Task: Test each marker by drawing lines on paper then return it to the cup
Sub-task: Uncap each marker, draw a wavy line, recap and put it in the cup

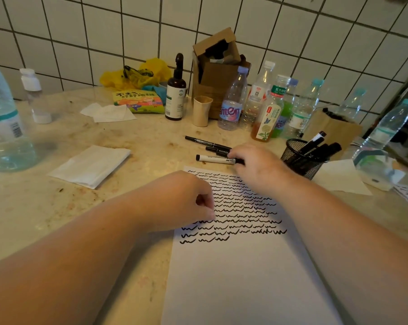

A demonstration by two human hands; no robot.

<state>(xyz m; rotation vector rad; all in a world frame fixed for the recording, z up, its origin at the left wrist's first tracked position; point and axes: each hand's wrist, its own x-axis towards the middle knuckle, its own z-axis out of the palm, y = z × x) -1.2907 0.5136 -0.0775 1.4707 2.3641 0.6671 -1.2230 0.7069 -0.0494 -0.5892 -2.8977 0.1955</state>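
Head camera shows the right hand closing its fingers on a white marker just past the top of the paper, left of the cup, while the left hand rests curled and empty on the paper.

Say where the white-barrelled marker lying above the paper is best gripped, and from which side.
Probably mid-barrel on the white marker, pinched from above. It lies flat on the counter, left end free, while the right hand covers its right end. The black markers lie close behind, so a side approach looks crowded.
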